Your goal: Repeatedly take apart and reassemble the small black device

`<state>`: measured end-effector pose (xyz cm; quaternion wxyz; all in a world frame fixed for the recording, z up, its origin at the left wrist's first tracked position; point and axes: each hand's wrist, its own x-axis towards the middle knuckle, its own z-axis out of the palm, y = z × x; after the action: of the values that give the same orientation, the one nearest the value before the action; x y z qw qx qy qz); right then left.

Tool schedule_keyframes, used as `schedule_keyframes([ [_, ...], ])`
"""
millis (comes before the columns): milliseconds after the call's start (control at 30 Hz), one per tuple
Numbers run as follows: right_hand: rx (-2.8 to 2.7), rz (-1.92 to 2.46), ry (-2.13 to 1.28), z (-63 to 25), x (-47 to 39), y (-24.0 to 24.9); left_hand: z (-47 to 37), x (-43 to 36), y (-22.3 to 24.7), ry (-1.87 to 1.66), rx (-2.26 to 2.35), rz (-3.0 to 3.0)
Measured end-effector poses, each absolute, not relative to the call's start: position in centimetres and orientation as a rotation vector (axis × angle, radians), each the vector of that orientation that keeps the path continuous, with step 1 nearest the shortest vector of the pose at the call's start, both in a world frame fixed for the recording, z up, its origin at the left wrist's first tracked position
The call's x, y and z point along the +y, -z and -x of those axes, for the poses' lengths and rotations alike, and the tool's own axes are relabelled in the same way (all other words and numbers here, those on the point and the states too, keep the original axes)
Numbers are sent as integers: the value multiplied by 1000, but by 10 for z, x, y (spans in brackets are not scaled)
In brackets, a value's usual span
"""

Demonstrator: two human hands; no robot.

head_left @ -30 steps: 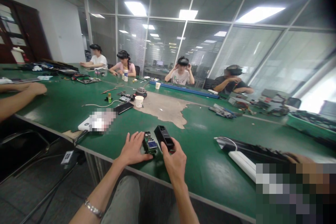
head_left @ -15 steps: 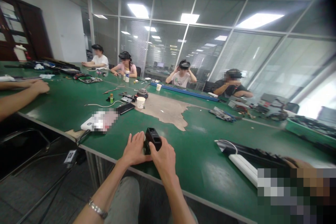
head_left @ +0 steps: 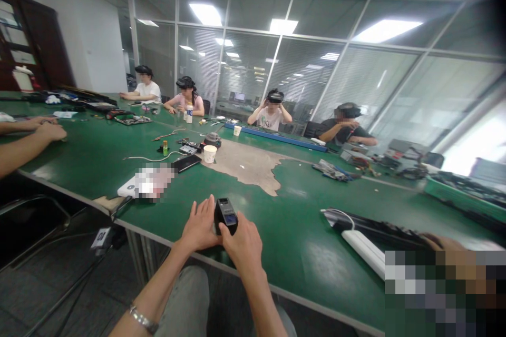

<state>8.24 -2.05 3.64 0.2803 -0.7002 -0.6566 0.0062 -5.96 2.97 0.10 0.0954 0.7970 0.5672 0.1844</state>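
A small black box-shaped device (head_left: 226,215) stands near the table's front edge, its top tilted so that a small bluish window shows. My left hand (head_left: 201,229) lies along its left side, fingers stretched forward and thumb at the device's near base. My right hand (head_left: 244,237) is closed around its right side, with the thumb against the near face. The undersides of both hands and the device's lower part are hidden.
On the green table (head_left: 292,231) are a paper cup (head_left: 209,154), a black phone (head_left: 187,163), a white power strip (head_left: 363,253) and a green basket (head_left: 454,195). Co-workers sit across; another person's hands (head_left: 49,130) rest at left, and a blurred hand is at right.
The device has turned a little between my hands, so its bluish window now shows more clearly. The whole view has shifted slightly.
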Motion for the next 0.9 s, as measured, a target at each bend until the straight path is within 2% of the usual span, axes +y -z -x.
schedule_keyframes([
  [333, -1477, 1632, -25, -101, -17, -61, 58, 30, -4, -522, 1666, -2401],
  [667, -1381, 1859, 80, -157, -20, -8, 59, 29, -5, -502, 1663, -2416],
  [900, -1425, 1863, 166, -161, -23, 2, 58, 30, -4, -492, 1661, -2407],
])
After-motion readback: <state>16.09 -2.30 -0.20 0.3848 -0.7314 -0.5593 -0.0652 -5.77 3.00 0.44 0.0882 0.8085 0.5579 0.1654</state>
